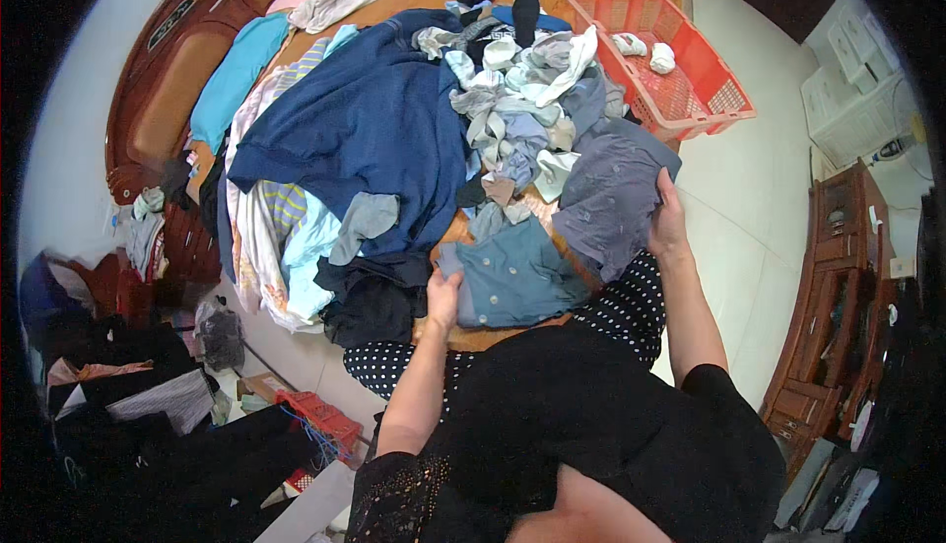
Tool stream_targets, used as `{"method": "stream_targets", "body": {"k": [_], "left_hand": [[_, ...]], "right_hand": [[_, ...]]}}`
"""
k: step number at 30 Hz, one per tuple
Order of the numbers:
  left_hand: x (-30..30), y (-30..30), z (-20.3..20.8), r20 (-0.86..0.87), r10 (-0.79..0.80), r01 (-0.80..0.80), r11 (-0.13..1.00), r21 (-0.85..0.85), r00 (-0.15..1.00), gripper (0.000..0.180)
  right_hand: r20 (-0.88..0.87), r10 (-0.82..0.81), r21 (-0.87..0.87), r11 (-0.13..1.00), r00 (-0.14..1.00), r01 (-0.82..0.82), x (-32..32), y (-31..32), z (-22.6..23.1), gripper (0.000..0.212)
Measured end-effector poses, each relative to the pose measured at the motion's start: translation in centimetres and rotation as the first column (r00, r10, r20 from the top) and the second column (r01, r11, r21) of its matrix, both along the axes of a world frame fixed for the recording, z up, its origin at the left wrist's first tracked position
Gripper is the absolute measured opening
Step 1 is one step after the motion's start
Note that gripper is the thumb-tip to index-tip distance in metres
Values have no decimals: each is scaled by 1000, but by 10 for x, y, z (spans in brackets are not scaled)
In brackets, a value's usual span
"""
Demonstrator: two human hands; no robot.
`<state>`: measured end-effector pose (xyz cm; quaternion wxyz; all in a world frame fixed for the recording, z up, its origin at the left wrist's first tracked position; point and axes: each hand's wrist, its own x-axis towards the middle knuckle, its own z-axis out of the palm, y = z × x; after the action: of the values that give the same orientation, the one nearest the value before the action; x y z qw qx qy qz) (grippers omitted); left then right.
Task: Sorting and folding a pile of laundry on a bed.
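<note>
My left hand (443,299) pinches the grey waistband of a pair of teal-grey underpants (522,277) with a few pale round spots. They lie near the edge of the bed, just in front of me. My right hand (669,223) grips the side of a pair of purple-grey underpants (609,198), its thumb on top and the other fingers mostly hidden. Beyond both hands spreads a heap of small socks and underwear (517,114), mostly grey, white and pale blue. Beside my left hand lies a crumpled black garment (374,297).
A big navy sweater (365,139) covers other clothes, with a small grey cloth (365,228) on it. At the far right stands a red plastic basket (724,104) holding white rolled pieces (662,57). A wooden headboard (158,100) rises at left; a wooden cabinet (823,316) stands right.
</note>
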<state>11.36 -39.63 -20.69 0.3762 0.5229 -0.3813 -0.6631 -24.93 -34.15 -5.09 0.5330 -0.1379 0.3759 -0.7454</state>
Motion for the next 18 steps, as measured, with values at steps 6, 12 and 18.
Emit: {"method": "stream_targets", "body": {"k": [6, 12, 18], "left_hand": [[15, 9, -7, 139, -89, 52, 967, 250, 986, 30], [26, 11, -12, -160, -21, 86, 907, 412, 987, 33], [30, 12, -15, -233, 28, 79, 896, 437, 972, 34]], "right_hand": [[-70, 50, 47, 998, 996, -47, -27, -5, -9, 44], [-385, 27, 158, 987, 922, 37, -22, -23, 13, 35], [-970, 226, 224, 974, 88, -33, 64, -17, 6, 37]]}}
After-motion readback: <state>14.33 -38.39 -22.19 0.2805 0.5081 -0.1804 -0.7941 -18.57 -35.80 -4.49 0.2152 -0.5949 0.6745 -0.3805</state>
